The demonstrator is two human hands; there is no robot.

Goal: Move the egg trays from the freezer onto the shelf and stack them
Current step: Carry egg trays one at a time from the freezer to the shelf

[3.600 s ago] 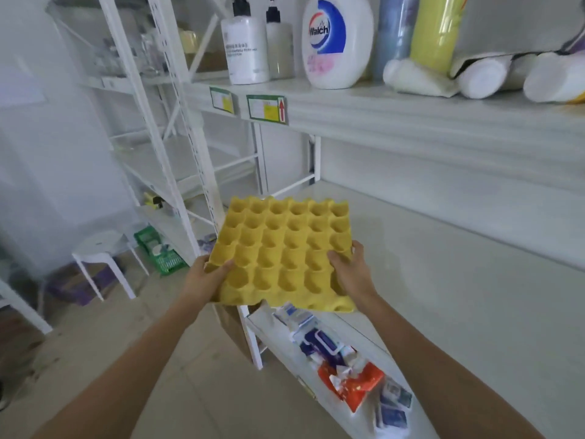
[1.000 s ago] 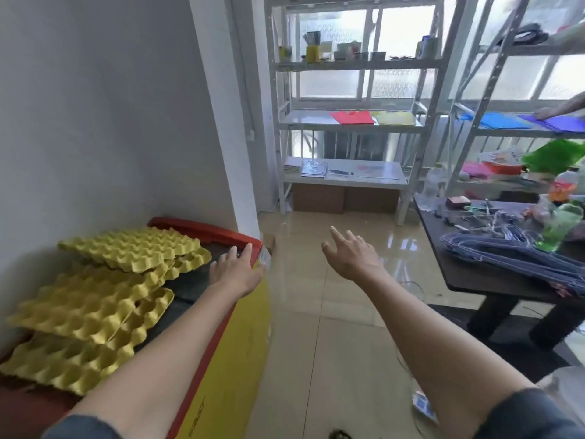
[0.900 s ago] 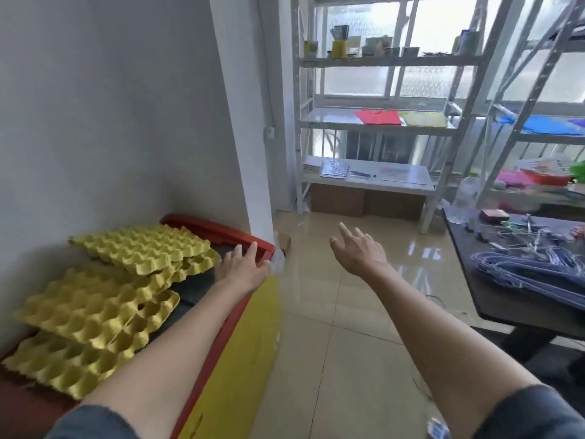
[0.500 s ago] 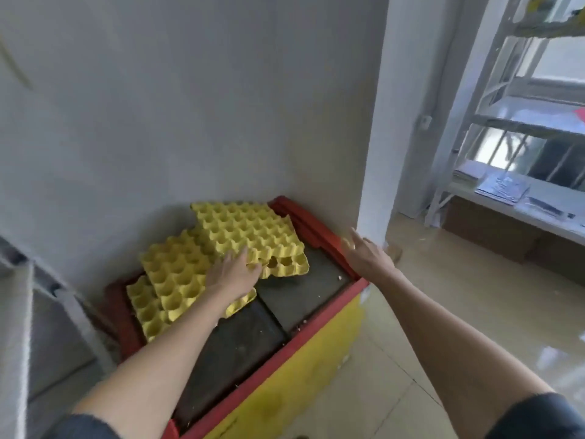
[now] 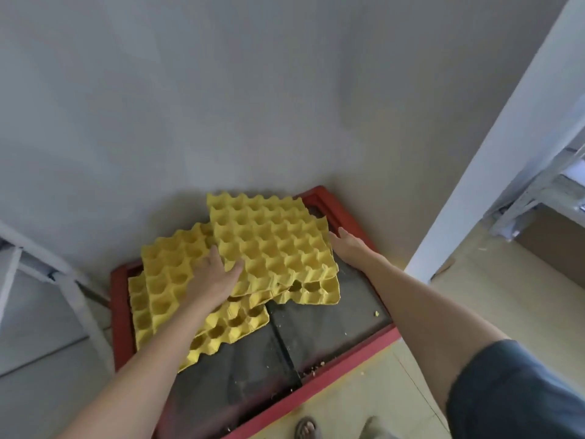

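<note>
Several yellow egg trays lie overlapping on the dark lid of a red-rimmed chest freezer (image 5: 345, 359) against the grey wall. The top egg tray (image 5: 272, 242) sits at the back right, with more trays (image 5: 164, 280) spread to its left and under it. My left hand (image 5: 212, 277) lies flat on the top tray's left front corner, thumb on the tray's surface. My right hand (image 5: 346, 245) touches the same tray's right edge with fingers stretched out. The tray rests on the pile.
A white pillar (image 5: 493, 153) stands right of the freezer, with a metal rack (image 5: 544, 191) and a cardboard box behind it. A white frame (image 5: 47, 274) stands at the left. My feet show on the beige tiled floor (image 5: 395, 391) in front of the freezer.
I have turned from the shelf, where I held a tray, to the freezer. Both hands have moved in from the freezer's rim to the top tray's left and right sides.
</note>
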